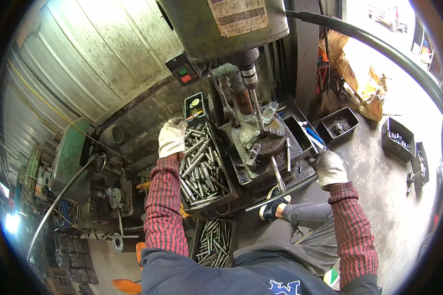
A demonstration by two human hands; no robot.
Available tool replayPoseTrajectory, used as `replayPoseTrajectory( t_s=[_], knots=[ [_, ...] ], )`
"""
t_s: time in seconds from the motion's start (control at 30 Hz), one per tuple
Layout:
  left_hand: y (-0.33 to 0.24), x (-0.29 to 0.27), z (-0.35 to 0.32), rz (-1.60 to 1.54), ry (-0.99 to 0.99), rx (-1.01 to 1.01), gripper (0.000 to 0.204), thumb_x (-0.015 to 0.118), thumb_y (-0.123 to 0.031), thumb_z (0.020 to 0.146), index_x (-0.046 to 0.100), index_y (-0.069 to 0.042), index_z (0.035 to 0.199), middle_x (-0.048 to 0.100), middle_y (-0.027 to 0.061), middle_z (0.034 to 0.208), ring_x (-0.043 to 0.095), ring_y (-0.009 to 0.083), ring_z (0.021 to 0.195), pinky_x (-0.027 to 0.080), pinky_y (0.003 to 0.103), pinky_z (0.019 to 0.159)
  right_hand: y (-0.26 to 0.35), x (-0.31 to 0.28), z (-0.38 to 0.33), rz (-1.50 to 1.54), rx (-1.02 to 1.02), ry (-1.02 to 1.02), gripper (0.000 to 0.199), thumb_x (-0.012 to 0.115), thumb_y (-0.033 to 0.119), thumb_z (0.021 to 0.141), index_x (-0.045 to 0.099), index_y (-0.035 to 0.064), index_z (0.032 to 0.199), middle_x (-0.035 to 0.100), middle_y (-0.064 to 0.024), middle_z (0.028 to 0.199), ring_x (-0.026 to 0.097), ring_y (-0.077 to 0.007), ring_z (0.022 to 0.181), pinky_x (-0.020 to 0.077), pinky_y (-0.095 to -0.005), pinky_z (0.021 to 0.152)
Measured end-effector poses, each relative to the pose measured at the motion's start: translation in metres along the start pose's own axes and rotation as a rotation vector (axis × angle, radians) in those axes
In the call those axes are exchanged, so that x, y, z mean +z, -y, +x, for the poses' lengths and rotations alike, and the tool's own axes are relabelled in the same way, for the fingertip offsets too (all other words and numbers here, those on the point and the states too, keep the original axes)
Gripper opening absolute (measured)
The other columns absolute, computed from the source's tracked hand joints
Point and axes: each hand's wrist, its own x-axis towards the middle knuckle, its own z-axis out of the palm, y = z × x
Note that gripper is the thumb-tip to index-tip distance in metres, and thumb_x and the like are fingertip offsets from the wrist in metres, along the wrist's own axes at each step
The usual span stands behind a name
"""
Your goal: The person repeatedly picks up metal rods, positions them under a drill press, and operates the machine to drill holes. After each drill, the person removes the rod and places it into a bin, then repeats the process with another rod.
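My left hand (172, 139), in a dirty white work glove, is at the far left edge of a dark bin (228, 195) heaped with short metal rods (198, 164). Its fingers point away from me and are partly hidden, so I cannot tell whether they hold anything. My right hand (329, 170), gloved too, is closed around the upper right end of a long dark bar (293, 188) that slants down to the left. Between my hands stands a drill press, its chuck (248, 73) holding a long bit (257, 110) down at a shaving-covered fixture (251, 135).
A switch box (182, 69) with green and red buttons hangs behind. A second bin of rods (214, 243) sits near my lap. Dark boxes (338, 124) stand on the floor to the right. Another green machine (71, 155) is at left. Blue-handled tools (314, 136) lie beside the fixture.
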Motion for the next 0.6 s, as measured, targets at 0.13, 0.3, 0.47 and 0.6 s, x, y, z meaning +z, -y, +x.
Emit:
replayPoseTrajectory(
  t_s=[0.13,0.3,0.47,0.6],
  knots=[
    [-0.007,-0.016,-0.027,0.018,0.003,0.036,0.036,0.078,-0.032,0.103,0.085,-0.006,0.127,0.087,0.0197,0.112,0.083,0.0335,0.107,0.062,0.042,0.094,0.000,-0.002,-0.003,-0.021,-0.057,-0.028,0.040,0.084,0.048,0.099,0.088,0.0081,0.105,0.083,-0.0209,0.099,0.081,-0.0409,0.098,0.0638,-0.0526,0.087],
    [-0.024,-0.023,-0.070,-0.174,-0.019,0.036,0.036,0.076,-0.027,0.107,0.083,0.000,0.130,0.085,0.0199,0.121,0.082,0.0314,0.108,0.062,0.041,0.098,-0.005,-0.001,-0.005,0.045,-0.104,-0.037,0.042,0.080,0.048,0.102,0.088,0.0070,0.105,0.082,-0.0223,0.098,0.081,-0.0425,0.097,0.0630,-0.0535,0.085],
    [-0.076,0.017,-0.115,-0.557,0.099,0.008,0.034,0.087,-0.019,0.102,0.083,0.000,0.130,0.085,0.0109,0.113,0.077,0.0165,0.100,0.060,0.031,0.091,-0.005,-0.002,-0.007,-0.028,-0.184,-0.096,0.053,0.078,0.056,0.103,0.086,0.0042,0.104,0.081,-0.0240,0.095,0.080,-0.0441,0.093,0.0636,-0.0536,0.082],
    [-0.114,0.054,-0.115,-0.795,0.263,0.005,0.033,0.084,-0.018,0.105,0.082,0.001,0.131,0.082,0.0036,0.105,0.069,0.0101,0.089,0.054,0.027,0.080,-0.001,-0.007,-0.010,-0.086,-0.139,-0.004,0.025,0.075,0.034,0.104,0.088,0.0122,0.105,0.083,-0.0189,0.103,0.081,-0.0398,0.101,0.0641,-0.0510,0.086]
  ],
)
